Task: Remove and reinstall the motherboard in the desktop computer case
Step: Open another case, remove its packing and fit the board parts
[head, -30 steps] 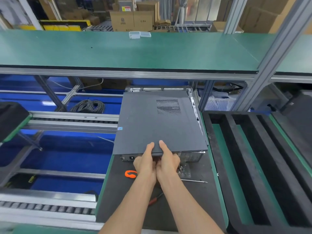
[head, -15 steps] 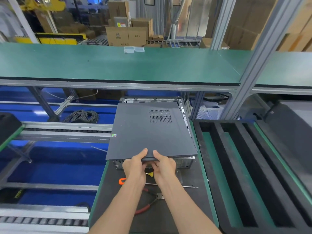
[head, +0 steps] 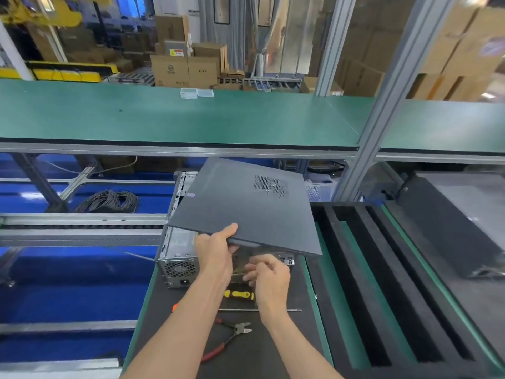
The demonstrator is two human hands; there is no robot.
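Note:
The dark grey side panel [head: 246, 209] of the desktop case [head: 177, 255] is lifted off the case and tilted, its near edge raised. My left hand [head: 216, 250] grips that near edge, thumb on top. My right hand [head: 269, 277] hovers just below the panel with loosely curled fingers and holds nothing. The case lies flat on the black mat [head: 169, 337], its power-supply fan and socket facing me. The motherboard is hidden under the panel.
A yellow-handled screwdriver [head: 239, 294], a long thin shaft [head: 259, 310], red-handled cutters [head: 232, 335] and an orange handle [head: 175, 307] lie on the mat. A black foam tray [head: 382, 296] stands to the right. A green shelf [head: 191, 119] overhangs behind; a cable coil [head: 109, 201] is at left.
The panel, flat on the case before, has come up and swung to the right. My right hand has let go of its edge; my left hand still grips it.

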